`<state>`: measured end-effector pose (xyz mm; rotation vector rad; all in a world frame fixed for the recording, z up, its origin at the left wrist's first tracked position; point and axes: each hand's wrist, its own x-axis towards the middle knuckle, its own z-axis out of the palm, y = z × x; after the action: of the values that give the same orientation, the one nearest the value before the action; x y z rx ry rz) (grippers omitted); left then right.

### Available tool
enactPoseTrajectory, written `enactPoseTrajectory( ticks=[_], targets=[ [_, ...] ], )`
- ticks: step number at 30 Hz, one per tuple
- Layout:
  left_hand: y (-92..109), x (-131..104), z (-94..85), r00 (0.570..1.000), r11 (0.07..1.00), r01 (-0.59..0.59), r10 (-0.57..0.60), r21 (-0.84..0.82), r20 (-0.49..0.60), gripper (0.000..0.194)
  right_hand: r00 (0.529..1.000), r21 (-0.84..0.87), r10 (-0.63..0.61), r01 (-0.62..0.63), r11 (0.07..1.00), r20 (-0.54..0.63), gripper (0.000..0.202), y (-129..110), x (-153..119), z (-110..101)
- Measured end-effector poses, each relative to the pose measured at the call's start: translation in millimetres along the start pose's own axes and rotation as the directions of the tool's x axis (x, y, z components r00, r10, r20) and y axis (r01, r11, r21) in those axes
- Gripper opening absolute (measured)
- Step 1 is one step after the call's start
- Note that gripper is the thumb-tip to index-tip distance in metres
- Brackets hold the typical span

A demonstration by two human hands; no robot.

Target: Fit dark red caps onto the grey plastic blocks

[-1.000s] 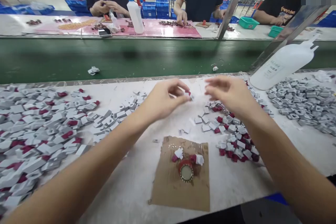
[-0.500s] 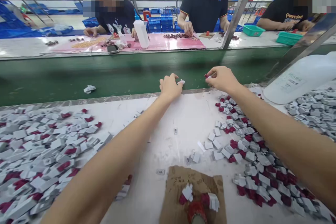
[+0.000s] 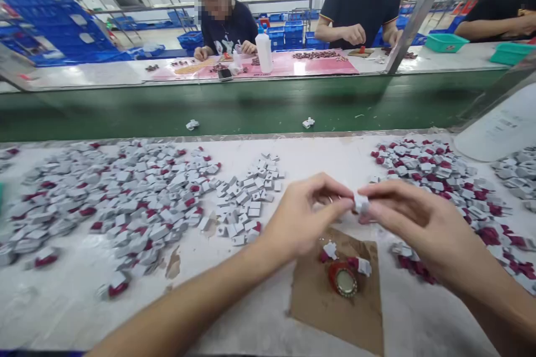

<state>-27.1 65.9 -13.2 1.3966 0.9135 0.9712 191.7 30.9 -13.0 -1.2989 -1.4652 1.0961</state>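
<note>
A small white plastic piece (image 3: 360,202) is held up between my two hands, above the far edge of a cardboard sheet (image 3: 318,312). My left hand (image 3: 307,215) is closed, thumb and forefinger pinching its left side. From the right, my right hand (image 3: 412,220) pinches the same piece, fingers partly hiding it. Below, on the cardboard, lie a red round object with a metal bottle cap (image 3: 345,281), a maroon-and-white piece (image 3: 362,265) and a second such piece (image 3: 329,250).
Heaps of white and maroon pieces lie at left (image 3: 138,195) and right (image 3: 444,167), with white pieces (image 3: 247,195) between. White clusters rest on the green belt (image 3: 251,106). A large white jug (image 3: 498,122) stands at right. Several people sit across the belt.
Both hands have drawn back from the green belt and come together over the cardboard. A white cluster stays on the belt where my left hand was. The camera view has turned left.
</note>
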Motion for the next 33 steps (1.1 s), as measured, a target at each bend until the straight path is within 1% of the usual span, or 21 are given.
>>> enactPoseTrajectory(
  ticks=[2,4,5,7,8,9,10,11,12,13,14,15,16,17,19,24,27,29,31,33],
  targets=[
    [0.2,-31.7,10.4,0.997,0.997,0.072,-0.073,-0.04,-0.033,0.005,1.0,0.006,0.017,-0.017,1.0,0.009,0.029,4.6,-26.5,1.8],
    [0.0,-54.8,20.0,0.991,0.99,0.123,-0.126,-0.068,-0.054,0.006,0.999,-0.041,-0.038,0.038,0.998,-0.006,0.024,7.6,-46.4,5.5],
    [-0.1,-62.7,22.9,0.989,0.99,0.132,-0.135,-0.058,-0.052,0.007,0.997,-0.072,-0.076,0.076,0.995,-0.004,0.021,8.5,-53.9,7.4],
    [-0.5,-72.1,22.2,0.994,0.993,0.104,-0.103,0.048,-0.031,0.009,0.99,-0.122,-0.139,0.137,0.983,-0.012,0.017,9.5,-64.8,9.6],
    [-1.1,-74.2,17.9,0.998,0.987,0.06,-0.056,0.149,-0.028,0.011,0.987,-0.138,-0.156,0.149,0.979,-0.034,0.016,10.2,-69.0,9.6],
    [-2.1,-75.0,11.0,0.999,0.959,0.002,0.01,0.285,-0.042,0.014,0.984,-0.153,-0.164,0.152,0.976,-0.068,0.015,11.2,-72.7,9.0],
    [-3.7,-74.9,1.9,0.994,0.891,-0.04,0.082,0.451,-0.073,0.018,0.979,-0.168,-0.173,0.153,0.974,-0.108,0.014,12.6,-76.4,7.8],
    [-5.9,-74.1,-8.9,0.983,0.78,-0.046,0.148,0.624,-0.112,0.023,0.973,-0.185,-0.182,0.155,0.97,-0.141,0.012,14.5,-80.3,6.5],
    [-8.6,-72.7,-20.4,0.966,0.633,-0.014,0.208,0.774,-0.152,0.029,0.967,-0.199,-0.194,0.161,0.967,-0.163,0.009,16.7,-84.4,5.4],
    [-11.7,-70.9,-31.7,0.952,0.473,0.06,0.238,0.879,-0.193,0.035,0.965,-0.208,-0.203,0.167,0.964,-0.166,0.006,19.1,-88.6,4.6],
    [-14.9,-68.9,-42.0,0.944,0.331,0.129,0.246,0.935,-0.217,0.037,0.966,-0.211,-0.207,0.171,0.962,-0.158,0.005,21.4,-92.9,4.4],
    [-17.9,-66.8,-50.6,0.94,0.217,0.181,0.247,0.959,-0.234,0.037,0.968,-0.21,-0.206,0.173,0.962,-0.146,0.007,23.4,-96.9,4.9],
    [-20.4,-64.7,-57.3,0.941,0.141,0.208,0.241,0.968,-0.238,0.035,0.969,-0.208,-0.205,0.174,0.962,-0.136,0.011,25.1,-100.5,6.1],
    [-22.2,-62.7,-61.9,0.944,0.099,0.213,0.235,0.972,-0.231,0.032,0.971,-0.207,-0.205,0.176,0.962,-0.127,0.014,26.4,-103.3,7.6],
    [-23.7,-58.7,-65.9,0.952,0.079,0.2,0.221,0.977,-0.213,0.027,0.97,-0.215,-0.218,0.192,0.958,-0.106,0.019,27.9,-106.5,11.1],
    [-22.0,-47.6,-65.7,0.971,0.12,0.149,0.173,0.982,-0.168,0.016,0.968,-0.239,-0.252,0.243,0.94,-0.008,0.022,27.3,-104.7,16.2],
    [-21.8,-40.5,-69.7,0.979,0.127,0.106,0.158,0.986,-0.126,0.011,0.968,-0.247,-0.251,0.241,0.939,-0.01,0.022,25.2,-102.4,17.5],
    [-21.7,-36.6,-74.3,0.986,0.14,0.057,0.146,0.989,-0.077,0.01,0.966,-0.248,-0.257,0.246,0.937,-0.011,0.022,23.4,-101.6,18.4],
    [-20.6,-34.3,-78.8,0.99,0.179,-0.004,0.141,0.984,-0.022,0.011,0.967,-0.241,-0.256,0.247,0.939,-0.008,0.021,21.7,-101.6,18.9],
    [-17.8,-34.9,-80.7,0.99,0.25,-0.049,0.141,0.967,0.014,0.012,0.97,-0.224,-0.244,0.237,0.945,-0.007,0.021,20.4,-102.1,18.4]
  ],
)
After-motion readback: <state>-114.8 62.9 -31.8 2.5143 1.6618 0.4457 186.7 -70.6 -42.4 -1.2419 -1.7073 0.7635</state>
